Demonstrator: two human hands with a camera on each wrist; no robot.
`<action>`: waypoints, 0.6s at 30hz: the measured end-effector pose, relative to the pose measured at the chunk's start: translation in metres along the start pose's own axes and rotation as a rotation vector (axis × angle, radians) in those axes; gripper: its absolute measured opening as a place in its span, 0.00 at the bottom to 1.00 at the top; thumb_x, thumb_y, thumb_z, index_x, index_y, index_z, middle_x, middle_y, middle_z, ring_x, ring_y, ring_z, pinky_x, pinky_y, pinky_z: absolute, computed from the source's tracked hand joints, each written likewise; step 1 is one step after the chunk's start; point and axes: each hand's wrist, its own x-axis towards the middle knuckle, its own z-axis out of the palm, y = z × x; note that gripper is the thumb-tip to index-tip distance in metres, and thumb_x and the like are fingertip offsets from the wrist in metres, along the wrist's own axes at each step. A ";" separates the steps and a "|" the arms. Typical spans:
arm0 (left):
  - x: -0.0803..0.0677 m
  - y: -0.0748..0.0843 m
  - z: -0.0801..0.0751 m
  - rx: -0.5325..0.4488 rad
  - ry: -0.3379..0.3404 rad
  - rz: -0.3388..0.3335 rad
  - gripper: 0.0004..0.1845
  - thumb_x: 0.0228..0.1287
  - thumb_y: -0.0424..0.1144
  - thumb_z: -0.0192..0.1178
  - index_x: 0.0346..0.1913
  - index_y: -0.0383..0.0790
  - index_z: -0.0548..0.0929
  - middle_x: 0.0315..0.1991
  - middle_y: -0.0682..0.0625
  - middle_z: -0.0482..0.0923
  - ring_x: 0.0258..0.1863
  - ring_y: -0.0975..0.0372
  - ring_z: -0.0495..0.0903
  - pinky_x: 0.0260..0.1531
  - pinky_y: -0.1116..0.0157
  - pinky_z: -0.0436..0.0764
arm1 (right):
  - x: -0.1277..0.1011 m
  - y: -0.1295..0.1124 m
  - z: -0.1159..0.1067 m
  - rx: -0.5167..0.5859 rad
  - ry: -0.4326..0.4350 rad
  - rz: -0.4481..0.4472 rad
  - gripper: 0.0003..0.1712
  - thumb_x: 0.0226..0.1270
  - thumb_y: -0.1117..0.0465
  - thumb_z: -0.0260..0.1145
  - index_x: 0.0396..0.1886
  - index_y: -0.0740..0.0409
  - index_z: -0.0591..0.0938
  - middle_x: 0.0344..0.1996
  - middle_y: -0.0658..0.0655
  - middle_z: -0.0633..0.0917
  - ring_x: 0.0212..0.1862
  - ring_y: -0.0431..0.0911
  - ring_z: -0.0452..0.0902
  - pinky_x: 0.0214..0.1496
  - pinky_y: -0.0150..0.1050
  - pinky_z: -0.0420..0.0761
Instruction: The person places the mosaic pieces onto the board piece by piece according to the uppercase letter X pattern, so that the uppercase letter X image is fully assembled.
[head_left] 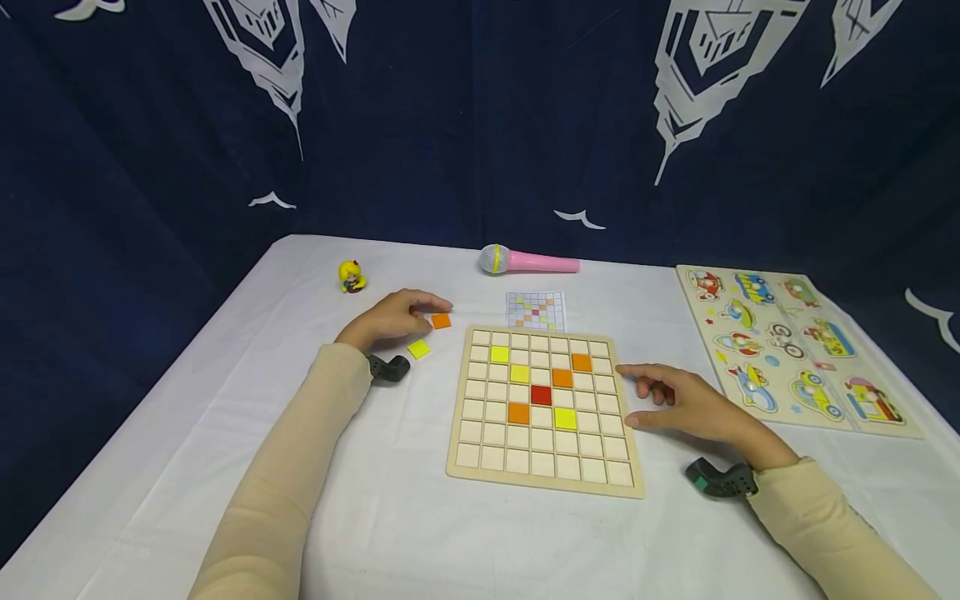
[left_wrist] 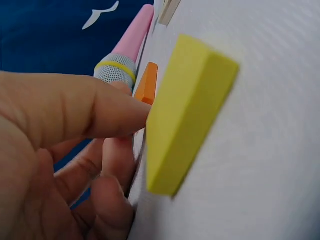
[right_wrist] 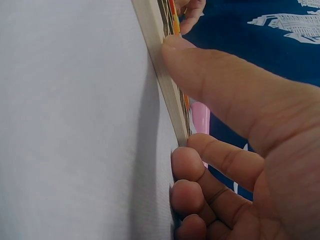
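A wooden grid board (head_left: 480,454) lies in the middle of the white table and holds several yellow, orange and red tiles. My left hand (head_left: 420,315) rests on the cloth left of the board, its fingertips beside a loose orange tile (head_left: 441,321). A loose yellow tile (head_left: 418,349) lies just below the hand; in the left wrist view the thumb tip (left_wrist: 125,112) meets the yellow tile's (left_wrist: 187,112) edge. My right hand (head_left: 647,398) lies at the board's right side. Its thumb (right_wrist: 200,65) touches the board's edge (right_wrist: 165,85), with the other fingers loosely curled on the cloth.
A pattern card (head_left: 536,310) lies behind the board, a pink toy microphone (head_left: 528,262) beyond it. A small yellow figurine (head_left: 351,276) stands at the back left. A vehicle peg puzzle (head_left: 795,346) lies at the right. A dark blue curtain hangs behind the table.
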 end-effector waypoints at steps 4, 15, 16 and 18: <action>0.001 0.000 0.002 0.037 0.006 -0.034 0.28 0.68 0.30 0.59 0.71 0.44 0.84 0.75 0.45 0.74 0.70 0.50 0.71 0.76 0.49 0.66 | 0.000 0.000 0.000 0.001 0.000 0.005 0.40 0.62 0.62 0.83 0.70 0.73 0.78 0.39 0.53 0.75 0.36 0.43 0.68 0.37 0.36 0.69; 0.000 -0.001 0.006 0.088 0.068 0.009 0.20 0.66 0.37 0.72 0.61 0.42 0.88 0.56 0.47 0.83 0.43 0.56 0.73 0.48 0.61 0.72 | 0.000 0.000 0.000 0.000 0.003 0.014 0.40 0.62 0.62 0.83 0.71 0.73 0.78 0.39 0.53 0.76 0.37 0.43 0.68 0.38 0.36 0.69; 0.000 -0.001 0.007 0.084 0.077 0.011 0.20 0.65 0.37 0.73 0.60 0.42 0.89 0.55 0.47 0.83 0.42 0.57 0.73 0.47 0.62 0.72 | 0.000 0.000 0.000 0.000 0.004 0.014 0.40 0.62 0.63 0.83 0.70 0.73 0.78 0.39 0.53 0.76 0.37 0.43 0.68 0.38 0.36 0.69; 0.000 -0.003 0.008 0.069 0.104 0.014 0.19 0.64 0.38 0.75 0.57 0.42 0.89 0.52 0.48 0.83 0.40 0.57 0.73 0.46 0.62 0.72 | 0.000 0.000 0.001 0.001 0.005 0.014 0.40 0.62 0.63 0.83 0.70 0.73 0.78 0.39 0.53 0.76 0.37 0.43 0.68 0.38 0.36 0.69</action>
